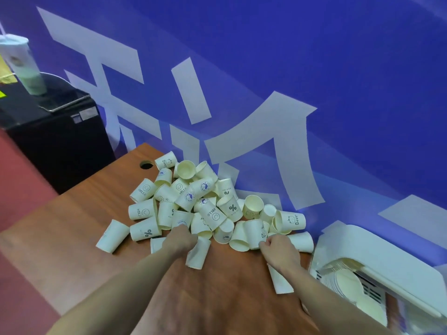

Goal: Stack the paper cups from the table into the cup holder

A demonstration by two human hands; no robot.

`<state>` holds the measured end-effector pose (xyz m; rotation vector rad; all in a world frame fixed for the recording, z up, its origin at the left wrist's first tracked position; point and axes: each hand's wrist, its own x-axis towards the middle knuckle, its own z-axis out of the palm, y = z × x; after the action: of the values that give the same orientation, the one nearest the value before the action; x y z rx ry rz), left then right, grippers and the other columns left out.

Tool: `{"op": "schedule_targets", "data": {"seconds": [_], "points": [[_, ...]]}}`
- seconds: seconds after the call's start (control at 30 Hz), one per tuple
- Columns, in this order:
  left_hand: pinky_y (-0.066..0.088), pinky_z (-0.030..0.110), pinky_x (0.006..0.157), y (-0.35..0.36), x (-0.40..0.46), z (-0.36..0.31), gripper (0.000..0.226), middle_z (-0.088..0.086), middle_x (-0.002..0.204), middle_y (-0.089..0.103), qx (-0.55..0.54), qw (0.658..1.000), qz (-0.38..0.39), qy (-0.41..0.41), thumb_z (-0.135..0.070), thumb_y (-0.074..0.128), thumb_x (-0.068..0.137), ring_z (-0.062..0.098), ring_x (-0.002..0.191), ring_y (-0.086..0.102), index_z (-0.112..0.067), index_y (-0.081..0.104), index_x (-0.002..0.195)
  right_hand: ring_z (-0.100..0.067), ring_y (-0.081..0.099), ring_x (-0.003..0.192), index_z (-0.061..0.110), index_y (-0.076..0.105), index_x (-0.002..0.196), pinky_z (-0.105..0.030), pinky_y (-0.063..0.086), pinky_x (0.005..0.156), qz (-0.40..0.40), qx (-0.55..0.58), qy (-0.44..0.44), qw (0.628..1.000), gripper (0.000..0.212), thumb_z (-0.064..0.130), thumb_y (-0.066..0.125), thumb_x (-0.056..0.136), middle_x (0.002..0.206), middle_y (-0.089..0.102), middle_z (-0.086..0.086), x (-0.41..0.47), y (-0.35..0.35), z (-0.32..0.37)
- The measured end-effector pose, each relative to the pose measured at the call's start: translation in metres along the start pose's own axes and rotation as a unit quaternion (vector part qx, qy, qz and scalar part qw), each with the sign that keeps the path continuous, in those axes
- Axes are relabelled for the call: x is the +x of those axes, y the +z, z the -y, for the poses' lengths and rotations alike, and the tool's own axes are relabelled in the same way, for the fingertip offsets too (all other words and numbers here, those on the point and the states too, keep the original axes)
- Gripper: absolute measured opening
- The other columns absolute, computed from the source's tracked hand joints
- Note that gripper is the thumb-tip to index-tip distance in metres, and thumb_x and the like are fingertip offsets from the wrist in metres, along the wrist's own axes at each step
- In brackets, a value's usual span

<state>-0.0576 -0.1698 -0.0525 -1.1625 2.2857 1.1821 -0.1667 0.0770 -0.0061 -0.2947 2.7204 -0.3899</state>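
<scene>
Several white paper cups lie in a loose pile on the brown wooden table, against the blue wall. My left hand reaches into the pile's near edge, with its fingers curled round a cup lying on its side. My right hand is at the pile's right end, fingers curled on the rim of a tipped cup. Another cup lies under my right wrist. The white cup holder lies open at the right, with stacked cups inside.
A round cable hole is in the table's far left corner. Left of the table stands a black cabinet with a lidded drink cup on top. The floor at the left is red.
</scene>
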Motion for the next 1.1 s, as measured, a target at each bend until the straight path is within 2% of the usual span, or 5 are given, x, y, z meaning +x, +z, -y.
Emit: {"op": "schedule_targets", "data": {"seconds": [0.33,0.47,0.63,0.83,1.1], "points": [[0.022,0.012,0.039,0.018,0.048,-0.032,0.022,0.011,0.05,0.059,-0.115,0.972,0.151,-0.138,-0.019,0.039,0.091,0.014,0.029,0.032,0.001,0.048,0.091,-0.028,0.066,0.08,0.014,0.068,0.086,-0.041,0.055,0.077,0.023,0.111,0.137,0.984,0.072,0.073,0.031,0.067,0.085,0.07,-0.006,0.102,0.032,0.009],[0.017,0.008,0.034,0.013,0.053,-0.043,0.031,0.003,0.031,0.046,-0.084,0.965,0.195,-0.157,-0.03,0.036,0.097,0.01,0.022,0.025,-0.003,0.048,0.087,-0.027,0.067,0.082,0.014,0.067,0.088,-0.042,0.057,0.078,0.033,0.126,0.149,0.98,0.059,0.064,0.036,0.085,0.086,0.071,-0.007,0.114,0.03,0.017],[0.017,0.007,0.033,0.01,0.051,-0.048,0.024,0.001,0.03,0.045,-0.068,0.962,0.215,-0.156,-0.026,0.041,0.095,0.01,0.02,0.026,-0.004,0.047,0.085,-0.021,0.064,0.057,0.011,0.064,0.079,-0.029,0.053,0.06,0.047,0.114,0.164,0.979,0.042,0.05,0.048,0.082,0.066,0.068,-0.005,0.119,0.026,0.019],[0.019,0.007,0.035,0.008,0.04,-0.046,0.022,0.002,0.032,0.047,-0.065,0.972,0.184,-0.133,-0.021,0.041,0.09,0.011,0.022,0.027,-0.003,0.051,0.081,-0.024,0.066,0.077,0.016,0.06,0.098,-0.038,0.057,0.074,0.047,0.064,0.139,0.987,0.047,0.052,0.043,0.073,0.086,0.067,-0.003,0.108,0.026,0.012],[0.029,0.016,0.04,0.027,0.032,-0.019,0.022,0.011,0.055,0.062,-0.077,0.98,0.14,-0.116,-0.019,0.046,0.087,0.019,0.034,0.038,-0.001,0.055,0.077,-0.019,0.062,0.081,0.022,0.054,0.085,-0.036,0.055,0.075,0.043,0.025,0.116,0.992,0.024,0.045,0.048,0.082,0.085,0.062,0.002,0.066,0.02,-0.008]]}}
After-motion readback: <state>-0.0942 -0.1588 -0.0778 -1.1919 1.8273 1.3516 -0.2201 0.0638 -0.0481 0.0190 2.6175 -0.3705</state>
